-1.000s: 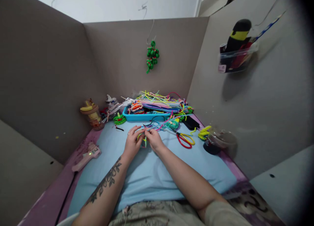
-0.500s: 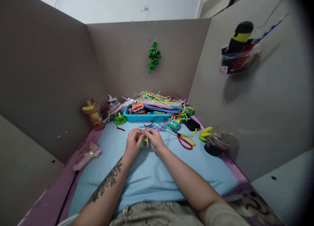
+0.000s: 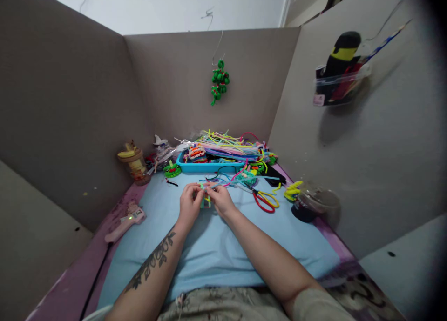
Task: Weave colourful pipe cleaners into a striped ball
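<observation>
The small green and multicoloured fuzzy-wire pipe-cleaner piece [image 3: 206,199] sits just above the pale blue cloth mat [image 3: 209,260], toward the mat's far edge and about midway between its left and right edges. It is pinched from both sides. The left hand [image 3: 189,205] has thumb and fingertips closed on its left part, and the right hand [image 3: 220,201] has its fingertips closed on the right part. A thin loose strand appears to run off to the right.

Work this small probably goes best with a short grip right by the bend. One hand holds the piece steady while the other turns the wire in small, tight movements, so that the finished coils are not pulled open.

Both forearms run in from the near edge and meet in a narrow V, with wrists low and knuckles up. The left forearm has a dark tattoo.

- **Far edge:** a bright blue plastic tray [image 3: 206,166] is heaped with long coloured pipe cleaners [image 3: 226,146].
- **Right of the hands:** red-and-yellow-handled scissors [image 3: 264,200] lie near them.
- **Right edge:** a dark bowl under a clear lid [image 3: 310,202] stands there.
- **Left edge:** a pink glue gun [image 3: 125,221] lies there.
</observation>
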The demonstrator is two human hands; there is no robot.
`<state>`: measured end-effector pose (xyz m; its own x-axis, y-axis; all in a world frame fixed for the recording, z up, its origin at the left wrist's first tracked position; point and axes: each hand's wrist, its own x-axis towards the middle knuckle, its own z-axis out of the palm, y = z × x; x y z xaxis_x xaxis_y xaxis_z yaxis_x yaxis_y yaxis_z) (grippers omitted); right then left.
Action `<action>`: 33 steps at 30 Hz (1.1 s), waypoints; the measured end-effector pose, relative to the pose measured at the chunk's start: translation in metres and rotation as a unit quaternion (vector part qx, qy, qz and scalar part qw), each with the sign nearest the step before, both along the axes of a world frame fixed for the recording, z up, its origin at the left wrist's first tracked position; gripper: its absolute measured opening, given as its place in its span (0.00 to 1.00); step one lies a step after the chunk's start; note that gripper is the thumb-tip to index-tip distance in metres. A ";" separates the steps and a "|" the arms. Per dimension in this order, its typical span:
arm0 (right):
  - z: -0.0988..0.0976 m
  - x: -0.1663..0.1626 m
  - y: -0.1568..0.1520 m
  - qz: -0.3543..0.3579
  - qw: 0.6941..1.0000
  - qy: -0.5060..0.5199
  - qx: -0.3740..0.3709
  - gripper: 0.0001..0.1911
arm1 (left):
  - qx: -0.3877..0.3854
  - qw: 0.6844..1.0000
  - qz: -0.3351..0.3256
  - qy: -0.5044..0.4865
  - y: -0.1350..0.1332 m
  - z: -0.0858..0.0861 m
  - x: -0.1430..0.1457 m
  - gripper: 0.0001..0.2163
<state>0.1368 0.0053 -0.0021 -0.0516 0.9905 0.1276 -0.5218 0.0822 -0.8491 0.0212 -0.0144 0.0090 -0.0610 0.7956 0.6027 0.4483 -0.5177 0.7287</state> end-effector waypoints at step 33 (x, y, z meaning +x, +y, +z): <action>-0.010 0.005 0.008 -0.080 0.995 -0.056 -0.021 0.12 | 0.071 0.971 0.002 0.228 -0.021 -0.001 0.010 0.13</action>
